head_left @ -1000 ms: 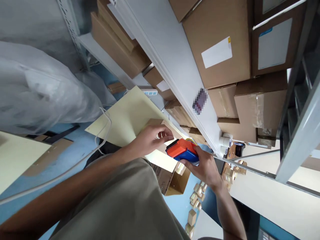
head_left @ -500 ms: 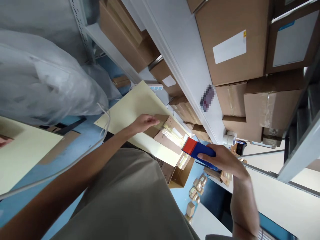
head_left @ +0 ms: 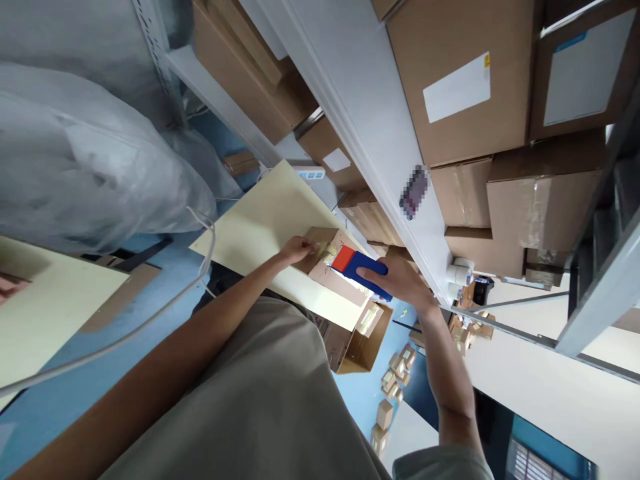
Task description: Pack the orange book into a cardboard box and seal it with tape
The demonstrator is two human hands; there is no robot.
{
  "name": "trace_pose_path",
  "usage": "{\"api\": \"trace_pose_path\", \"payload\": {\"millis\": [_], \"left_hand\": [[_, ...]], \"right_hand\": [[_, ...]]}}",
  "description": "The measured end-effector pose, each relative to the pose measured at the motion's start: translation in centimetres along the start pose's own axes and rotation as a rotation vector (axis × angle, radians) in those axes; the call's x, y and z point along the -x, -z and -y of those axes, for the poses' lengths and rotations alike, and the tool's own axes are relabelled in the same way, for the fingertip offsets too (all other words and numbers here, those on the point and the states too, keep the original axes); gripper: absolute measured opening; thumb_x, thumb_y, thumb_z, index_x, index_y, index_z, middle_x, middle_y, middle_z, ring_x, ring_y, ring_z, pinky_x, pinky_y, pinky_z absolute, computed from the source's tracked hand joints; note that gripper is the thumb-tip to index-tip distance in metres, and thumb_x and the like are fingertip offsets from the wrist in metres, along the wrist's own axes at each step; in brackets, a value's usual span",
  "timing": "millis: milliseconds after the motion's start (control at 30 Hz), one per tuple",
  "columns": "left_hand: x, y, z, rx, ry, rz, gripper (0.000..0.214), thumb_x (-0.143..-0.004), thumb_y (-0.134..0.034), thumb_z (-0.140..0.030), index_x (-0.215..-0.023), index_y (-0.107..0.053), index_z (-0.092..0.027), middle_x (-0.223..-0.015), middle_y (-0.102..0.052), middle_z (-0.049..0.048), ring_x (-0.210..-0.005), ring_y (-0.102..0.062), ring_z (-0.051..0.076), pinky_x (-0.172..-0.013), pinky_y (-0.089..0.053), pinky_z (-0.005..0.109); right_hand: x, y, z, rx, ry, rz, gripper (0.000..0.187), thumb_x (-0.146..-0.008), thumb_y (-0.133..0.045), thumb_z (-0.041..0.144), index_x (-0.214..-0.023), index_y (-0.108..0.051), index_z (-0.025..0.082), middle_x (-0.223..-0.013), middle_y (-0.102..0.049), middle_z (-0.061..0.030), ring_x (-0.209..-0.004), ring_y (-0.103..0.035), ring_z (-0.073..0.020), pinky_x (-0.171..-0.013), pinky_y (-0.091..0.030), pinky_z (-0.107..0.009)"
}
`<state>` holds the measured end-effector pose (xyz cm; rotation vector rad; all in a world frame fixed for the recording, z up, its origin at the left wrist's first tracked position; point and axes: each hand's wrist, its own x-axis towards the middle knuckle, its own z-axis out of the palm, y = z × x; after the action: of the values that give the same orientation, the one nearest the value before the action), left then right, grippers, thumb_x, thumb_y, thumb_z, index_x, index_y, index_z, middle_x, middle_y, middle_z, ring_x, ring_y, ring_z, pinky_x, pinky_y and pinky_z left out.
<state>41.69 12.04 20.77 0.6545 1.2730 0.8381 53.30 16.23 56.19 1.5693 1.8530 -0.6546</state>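
A small cardboard box [head_left: 334,279] with clear tape and writing on its top lies on the cream-coloured table [head_left: 267,210]. My left hand [head_left: 296,249] is at the box's left end with its fingers closed together; whatever they pinch is too small to make out. Wrapped around a blue tape dispenser [head_left: 369,270] with a red front, my right hand [head_left: 403,281] holds it over the top of the box. The dispenser and hand cover part of the box's right side.
Past the table's right end stands an open carton [head_left: 367,347]. Shelving [head_left: 345,80] with large boxes [head_left: 465,87] runs along the far side, and a pixelated object [head_left: 415,192] lies on it. A white cable [head_left: 150,319] hangs at the left, near a big plastic-wrapped bundle [head_left: 100,153].
My right hand has brought the tape dispenser leftward and up, from the box's right end to over its top. My left hand's fingers have curled in at the box's left end.
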Motion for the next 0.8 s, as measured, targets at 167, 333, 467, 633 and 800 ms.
{"api": "trace_pose_path", "payload": {"millis": [167,333,467,633,800], "left_hand": [[0.4,-0.9,1.8,-0.103,-0.113,-0.104,0.047,-0.087,-0.073,-0.047,-0.120,-0.079,-0.015,-0.097,-0.077,0.0113,-0.092,-0.072,0.028,-0.080,-0.054,0.035],[2.1,0.5,2.5,-0.142,-0.145,-0.026,0.091,-0.081,-0.079,-0.038,-0.164,-0.049,-0.017,-0.114,-0.071,0.0104,-0.084,-0.069,0.022,-0.077,-0.059,0.035],[3.5,0.5,-0.3,-0.203,-0.459,0.127,0.085,-0.080,-0.084,-0.040,-0.160,-0.057,-0.026,-0.121,-0.066,0.0110,-0.101,-0.068,0.026,-0.090,-0.059,0.039],[3.4,-1.1,-2.8,-0.482,-0.638,0.130,0.058,-0.082,-0.082,-0.034,-0.139,-0.074,-0.027,-0.116,-0.065,0.0137,-0.111,-0.064,0.034,-0.097,-0.056,0.044],[2.6,-2.0,-2.1,-0.491,-0.615,0.089,0.050,-0.084,-0.077,-0.024,-0.134,-0.074,-0.024,-0.116,-0.065,0.0131,-0.112,-0.065,0.033,-0.102,-0.055,0.046]], "right_hand": [[-0.3,-0.4,0.4,0.008,0.031,-0.030,0.066,-0.092,-0.059,0.085,-0.068,-0.058,0.024,-0.064,-0.066,-0.0019,-0.059,-0.063,-0.0186,-0.054,-0.035,-0.030],[-0.1,-0.4,0.0,0.043,0.043,0.001,0.066,-0.093,-0.057,0.086,-0.068,-0.058,0.024,-0.066,-0.066,-0.0025,-0.062,-0.061,-0.0188,-0.057,-0.035,-0.031],[-0.1,-0.5,-0.4,0.057,0.052,-0.014,0.066,-0.095,-0.054,0.084,-0.070,-0.058,0.023,-0.068,-0.066,-0.0027,-0.063,-0.060,-0.0181,-0.058,-0.033,-0.031],[0.4,-0.3,-0.4,0.117,0.040,0.006,0.065,-0.097,-0.053,0.083,-0.073,-0.061,0.023,-0.071,-0.068,-0.0049,-0.066,-0.063,-0.0199,-0.059,-0.034,-0.031],[0.9,-0.5,-2.6,0.176,-0.039,0.001,0.061,-0.098,-0.056,0.080,-0.076,-0.065,0.023,-0.074,-0.072,-0.0076,-0.069,-0.066,-0.0227,-0.060,-0.036,-0.031]]}}
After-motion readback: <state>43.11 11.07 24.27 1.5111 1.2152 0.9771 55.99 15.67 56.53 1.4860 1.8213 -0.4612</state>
